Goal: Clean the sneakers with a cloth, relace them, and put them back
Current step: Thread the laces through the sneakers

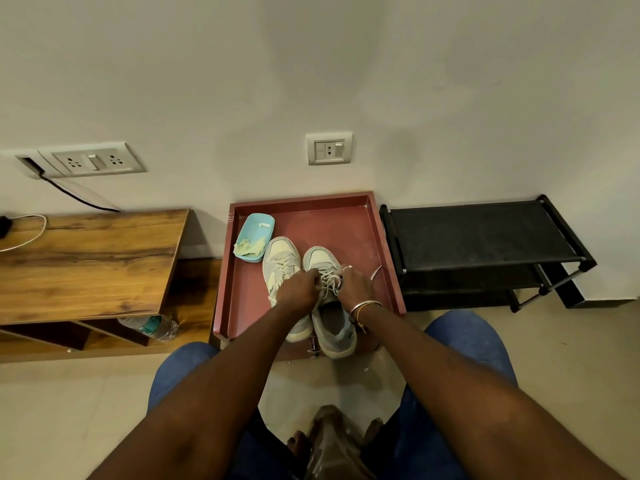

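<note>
On a dark red square tray with a raised rim (377, 216), two pale grey fabric sneakers stand side by side: the left sneaker (280, 254) and the right sneaker (334, 327). The left hand (300, 286) and the right hand (354, 285) are both over the right sneaker, with their fingers curled and pinching its white laces (330, 280). Just beside the toe of the left sneaker, a light blue plastic dish (258, 225) holds a crumpled yellow cloth (248, 247). A black metal shoe rack (485, 237) stands near the tray

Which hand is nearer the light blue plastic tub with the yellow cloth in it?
Left. The left hand pinches the white laces, with one pale sneaker between it and the light blue plastic tub; the right hand pinches them farther right.
</note>
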